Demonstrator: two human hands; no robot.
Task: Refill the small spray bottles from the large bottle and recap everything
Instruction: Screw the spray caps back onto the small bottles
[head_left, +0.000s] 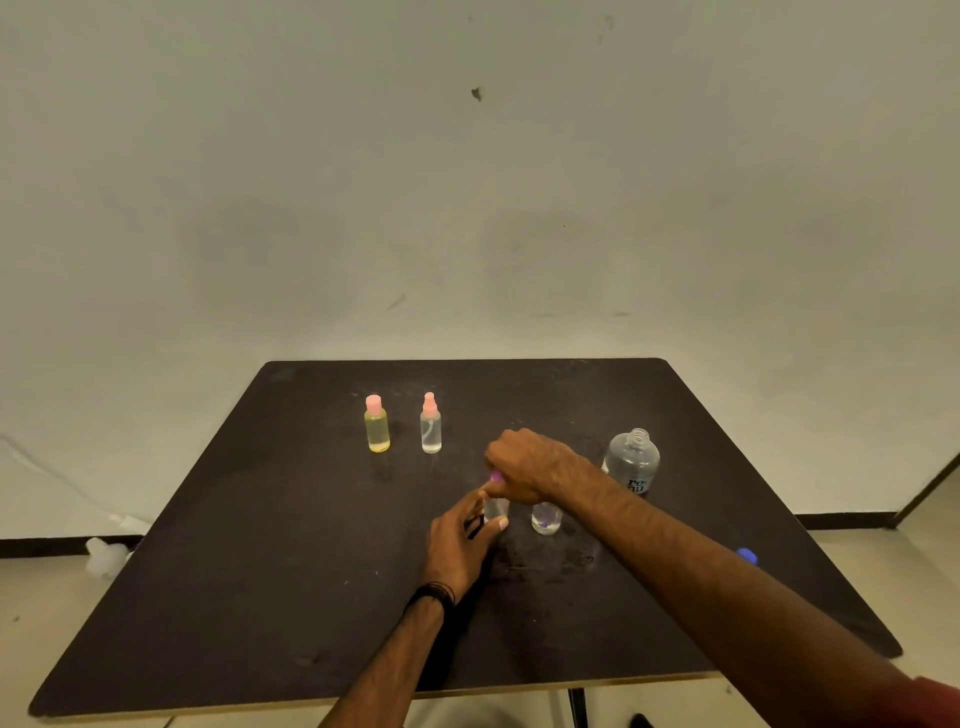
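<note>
Small spray bottle mid-recap, large bottle standing open beside the arm

Small spray bottle (497, 508), clear, stands near the middle of the dark tabletop (260, 597). The left hand (460, 540) curls its fingers round the body to steady it, while the right hand (524, 465) is closed over the purple spray cap (496, 476) on its neck.

Risks, as I judge them:
- A cap started crooked would cross-thread and leak.
- The second small bottle (545, 518) stands just beside, under the right wrist, apparently uncapped; a dropped wrist could tip it.
- The large bottle (631, 460), uncapped, stands close behind the right forearm; pulling back carelessly could knock it over and spill it.
- A blue cap (747, 556) lies near the tabletop's right edge and could roll off.

Two pink-capped bottles (377, 423) (430, 423) stand well apart, farther back.
</note>
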